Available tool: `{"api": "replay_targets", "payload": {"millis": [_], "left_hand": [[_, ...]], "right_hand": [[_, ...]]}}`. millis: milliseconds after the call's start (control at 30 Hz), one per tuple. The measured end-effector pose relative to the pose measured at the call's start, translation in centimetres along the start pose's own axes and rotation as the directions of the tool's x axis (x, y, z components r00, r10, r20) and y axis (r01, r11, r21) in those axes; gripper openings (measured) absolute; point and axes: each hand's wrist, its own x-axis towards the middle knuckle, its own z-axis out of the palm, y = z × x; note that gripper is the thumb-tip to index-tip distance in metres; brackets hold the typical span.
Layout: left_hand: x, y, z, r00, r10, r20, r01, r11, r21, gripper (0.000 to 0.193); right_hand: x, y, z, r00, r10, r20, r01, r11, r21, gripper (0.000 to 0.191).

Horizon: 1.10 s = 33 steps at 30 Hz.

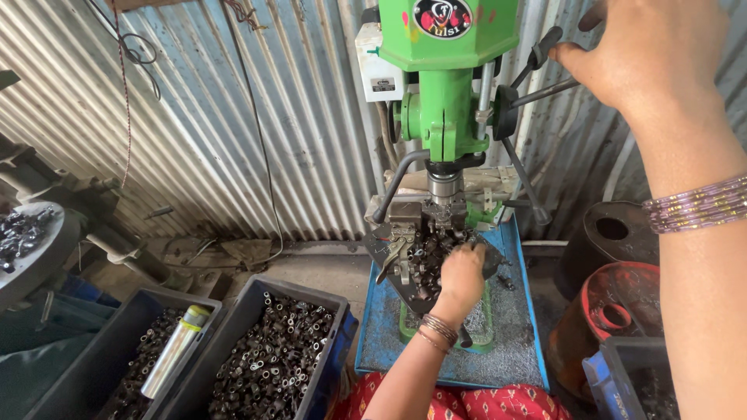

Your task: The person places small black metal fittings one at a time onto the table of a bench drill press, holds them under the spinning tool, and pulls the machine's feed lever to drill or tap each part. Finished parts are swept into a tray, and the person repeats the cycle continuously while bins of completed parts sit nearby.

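left hand [461, 274]: I see it low on the drill table [498, 327], fingers curled down into the heap of small dark metal parts [426, 260] under the spindle; looks like it pinches 1 piece, can't tell which.
right hand [652, 48]: up top right, clenched around a black-knobbed feed lever [545, 92] of the green drill press [445, 74].
wrists: bangles on both, purple stack on the right forearm [696, 204].
spindle/chuck [445, 187]: I read it as straight above the parts heap, just behind the left hand; bit tip hidden, can't tell if it touches anything.
fixture: grey clamp with a small handle [395, 253], left of the heap, touching it.
table: blue sheet dusted with metal shavings, green base showing under the left wrist.
crates: 2 dark plastic bins bottom left, side by side; nearer 1 [274, 359] full of short metal ring-like pieces, far 1 [117, 362] holds similar pieces plus a silver flask [176, 350] lying tilted on top.
bottom right: blue crate [622, 385] corner, red-orange drum [622, 307] behind it, dark round drum [615, 229] further back.
left edge: round tray [27, 241] with more dark parts.
backdrop: corrugated metal wall [233, 117].
lap: red patterned fabric [467, 404] at bottom centre.
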Motion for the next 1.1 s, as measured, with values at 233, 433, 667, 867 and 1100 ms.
{"api": "replay_targets", "payload": {"millis": [233, 433, 667, 867, 1100], "left_hand": [[0.2, -0.4, -0.1, 0.989, 0.124, -0.080, -0.135, 0.980, -0.150, 0.039], [-0.4, 0.5, -1.0, 0.997, -0.007, -0.078, -0.014, 0.964, -0.267, 0.034], [-0.4, 1.1, -0.8, 0.874, -0.447, 0.190, 0.115, -0.190, -0.975, 0.026], [0.6, 0.7, -0.6, 0.699, -0.608, 0.378, -0.185, -0.664, -0.725, 0.032], [2.2, 1.3, -2.4, 0.644, -0.685, 0.339, -0.324, -0.646, -0.691, 0.029]], "right_hand": [[0.0, -0.2, -0.2, 1.000, 0.014, 0.014, -0.014, 1.000, 0.014, 0.033], [0.0, -0.2, -0.3, 1.000, 0.018, 0.018, -0.018, 0.999, 0.030, 0.033], [-0.3, 0.0, 0.1, 0.998, -0.037, -0.052, 0.033, 0.997, -0.077, 0.032], [-0.4, 0.0, -0.2, 0.998, -0.036, -0.054, 0.031, 0.996, -0.089, 0.032], [-0.4, -0.1, -0.4, 0.998, -0.030, -0.047, 0.028, 0.998, -0.054, 0.033]]}}
